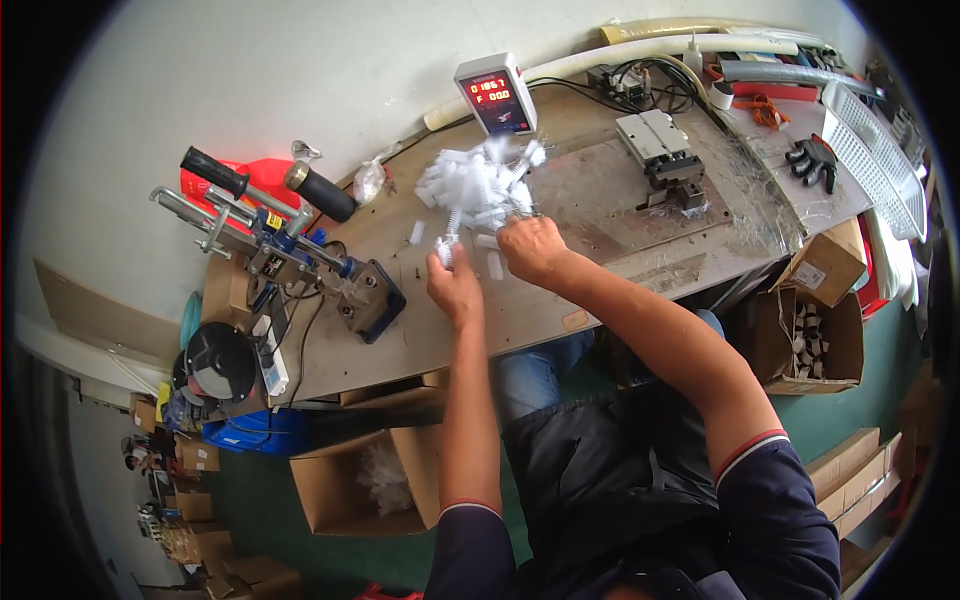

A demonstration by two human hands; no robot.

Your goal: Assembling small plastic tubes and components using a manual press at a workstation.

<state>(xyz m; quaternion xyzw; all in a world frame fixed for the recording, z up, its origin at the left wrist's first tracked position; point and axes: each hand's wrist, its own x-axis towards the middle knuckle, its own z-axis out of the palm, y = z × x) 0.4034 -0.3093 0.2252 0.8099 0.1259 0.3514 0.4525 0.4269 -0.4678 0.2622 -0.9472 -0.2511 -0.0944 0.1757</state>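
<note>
A heap of small white translucent plastic pieces (pixel 465 183) lies on the workbench in front of me. My left hand (pixel 457 287) is closed with its fingertips round a white ribbed plastic piece (pixel 447 248), at the near left edge of the heap. To its right my right hand (pixel 533 250) is curled with its knuckles up, against the heap's near right side. Its fingers hide what they hold, if anything. Between the hands a loose white piece (pixel 495 265) rests on the bench, and another (pixel 417 233) lies left of the heap.
Behind the heap stands a counter box with a red lit display (pixel 496 97). A lever press (pixel 365 300) is at the left, a metal fixture (pixel 660 155) at the right. Beyond are a black glove (pixel 812 163) and a white basket (pixel 870 160). Cardboard boxes (pixel 335 490) sit below.
</note>
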